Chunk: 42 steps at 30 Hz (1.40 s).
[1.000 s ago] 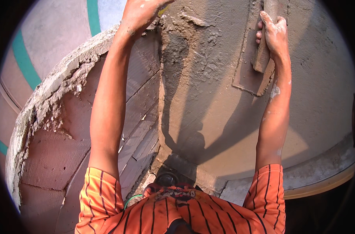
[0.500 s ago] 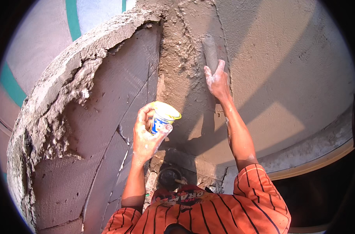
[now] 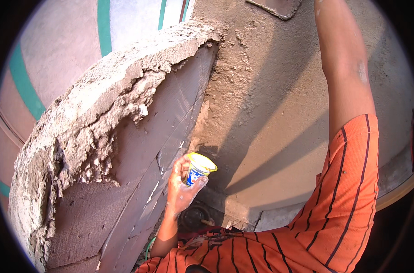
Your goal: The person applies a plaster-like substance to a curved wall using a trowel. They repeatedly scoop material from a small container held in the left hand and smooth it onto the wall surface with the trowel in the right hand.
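My left hand [image 3: 182, 193], smeared with whitish paste, is closed around a small plastic tub [image 3: 198, 176] with a yellow rim and a blue label. The tub is tilted a little, and its top looks pale. My right forearm [image 3: 344, 54] reaches up along the wall and leaves the picture at the upper edge, so the right hand is hidden. Left of that arm, a corner of a flat plastering float [image 3: 280, 5] lies against the wet plaster wall [image 3: 280, 136], with mortar gathered along its edge. Its handle is out of view.
On the left, a ledge of rough, broken mortar [image 3: 93, 109] curves over a smooth grey-brown panel [image 3: 138, 150]. Behind it is a pale surface with green stripes [image 3: 104, 27]. A dark round bucket [image 3: 194, 218] stands low, near my body. Shadows cross the plaster.
My right arm has stretched up and forward, taking the hand out of view as the float moved upward. The left hand, still holding the tub, sits slightly lower and farther right. The view has shifted.
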{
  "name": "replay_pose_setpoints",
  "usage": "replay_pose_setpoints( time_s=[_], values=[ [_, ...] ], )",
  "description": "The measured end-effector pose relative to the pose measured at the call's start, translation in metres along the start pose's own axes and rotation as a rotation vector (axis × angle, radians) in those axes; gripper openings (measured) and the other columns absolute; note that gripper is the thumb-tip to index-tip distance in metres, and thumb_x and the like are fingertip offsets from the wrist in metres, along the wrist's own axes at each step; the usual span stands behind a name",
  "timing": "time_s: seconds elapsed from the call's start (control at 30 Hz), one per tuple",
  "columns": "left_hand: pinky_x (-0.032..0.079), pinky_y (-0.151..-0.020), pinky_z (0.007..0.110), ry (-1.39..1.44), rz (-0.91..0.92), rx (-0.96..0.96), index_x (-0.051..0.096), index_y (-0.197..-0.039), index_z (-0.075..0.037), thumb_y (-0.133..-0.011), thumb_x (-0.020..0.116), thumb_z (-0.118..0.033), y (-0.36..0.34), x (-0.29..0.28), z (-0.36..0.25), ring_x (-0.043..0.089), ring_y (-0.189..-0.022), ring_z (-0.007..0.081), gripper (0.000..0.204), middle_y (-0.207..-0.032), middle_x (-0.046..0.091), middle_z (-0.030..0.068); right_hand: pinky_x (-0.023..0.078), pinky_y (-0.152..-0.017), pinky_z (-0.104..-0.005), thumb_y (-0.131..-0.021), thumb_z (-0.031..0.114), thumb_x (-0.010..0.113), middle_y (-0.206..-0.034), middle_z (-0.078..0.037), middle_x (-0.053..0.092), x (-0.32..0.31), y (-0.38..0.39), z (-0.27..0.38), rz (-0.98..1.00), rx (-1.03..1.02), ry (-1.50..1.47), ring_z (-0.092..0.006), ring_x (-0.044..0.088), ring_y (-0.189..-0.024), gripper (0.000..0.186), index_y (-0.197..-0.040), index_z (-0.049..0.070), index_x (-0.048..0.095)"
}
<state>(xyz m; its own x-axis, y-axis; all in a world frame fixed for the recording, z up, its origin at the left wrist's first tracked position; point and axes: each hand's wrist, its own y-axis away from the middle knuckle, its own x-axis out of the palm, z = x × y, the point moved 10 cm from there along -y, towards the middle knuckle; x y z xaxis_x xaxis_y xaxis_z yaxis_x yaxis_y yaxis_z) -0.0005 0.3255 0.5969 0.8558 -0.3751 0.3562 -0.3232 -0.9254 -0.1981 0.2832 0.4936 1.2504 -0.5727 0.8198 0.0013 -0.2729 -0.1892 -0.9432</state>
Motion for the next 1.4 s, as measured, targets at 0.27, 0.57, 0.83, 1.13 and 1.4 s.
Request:
replay_pose_setpoints(
  time_s=[0.27, 0.57, 0.83, 1.13, 1.4],
  values=[
    [0.051, -0.092, 0.033, -0.04, 0.0, -0.038, 0.043, -0.134, 0.0, -0.076, 0.08, -0.003, -0.004, -0.01, 0.018, 0.062, -0.107, 0.0173, 0.069, -0.118, 0.062, 0.0123, 0.052, -0.069, -0.048, -0.088, 0.034, 0.06, -0.083, -0.029, 0.067, -0.002, 0.149, -0.014, 0.02, -0.131, 0.267, -0.0389, 0.068, -0.084, 0.043, -0.098, -0.008, 0.063],
    [0.056, -0.083, 0.029, -0.219, 0.009, -0.017, 0.043, -0.133, 0.003, -0.078, 0.072, 0.005, 0.011, -0.015, 0.027, 0.066, -0.099, 0.0175, 0.062, -0.112, 0.061, 0.0122, 0.051, -0.067, -0.0484, -0.09, 0.034, 0.062, -0.084, -0.027, 0.065, 0.0, 0.33, -0.08, -0.202, -0.075, 0.367, -0.042, 0.065, -0.076, 0.046, -0.108, -0.007, 0.052],
    [0.05, -0.094, 0.035, -0.284, -0.075, 0.034, 0.045, -0.135, -0.001, -0.077, 0.08, -0.007, 0.049, -0.05, 0.007, 0.064, -0.106, 0.0214, 0.068, -0.115, 0.063, 0.014, 0.05, -0.085, -0.0495, -0.088, 0.017, 0.071, -0.102, -0.031, 0.063, 0.008, 0.504, -0.135, 0.064, 0.296, 0.235, -0.0452, 0.066, -0.097, 0.053, -0.123, -0.005, 0.038],
    [0.051, -0.09, 0.031, -0.179, -0.052, -0.045, 0.045, -0.134, 0.001, -0.078, 0.077, -0.002, 0.05, -0.039, 0.011, 0.064, -0.104, 0.0174, 0.065, -0.115, 0.062, 0.0118, 0.05, -0.062, -0.0377, -0.086, 0.017, 0.068, -0.094, -0.021, 0.062, 0.041, 0.156, -0.012, 0.13, 0.108, -0.131, -0.0272, 0.061, -0.069, 0.067, -0.135, -0.005, 0.029],
    [0.052, -0.089, 0.03, -0.23, 0.047, -0.062, 0.044, -0.134, 0.001, -0.078, 0.076, -0.003, 0.039, -0.032, 0.032, 0.063, -0.104, 0.0173, 0.064, -0.115, 0.06, 0.0107, 0.048, -0.049, -0.0335, -0.084, 0.018, 0.068, -0.093, -0.015, 0.06, 0.004, 0.324, -0.083, 0.06, 0.208, 0.024, -0.0202, 0.057, -0.054, 0.075, -0.142, -0.004, 0.026]
  ],
)
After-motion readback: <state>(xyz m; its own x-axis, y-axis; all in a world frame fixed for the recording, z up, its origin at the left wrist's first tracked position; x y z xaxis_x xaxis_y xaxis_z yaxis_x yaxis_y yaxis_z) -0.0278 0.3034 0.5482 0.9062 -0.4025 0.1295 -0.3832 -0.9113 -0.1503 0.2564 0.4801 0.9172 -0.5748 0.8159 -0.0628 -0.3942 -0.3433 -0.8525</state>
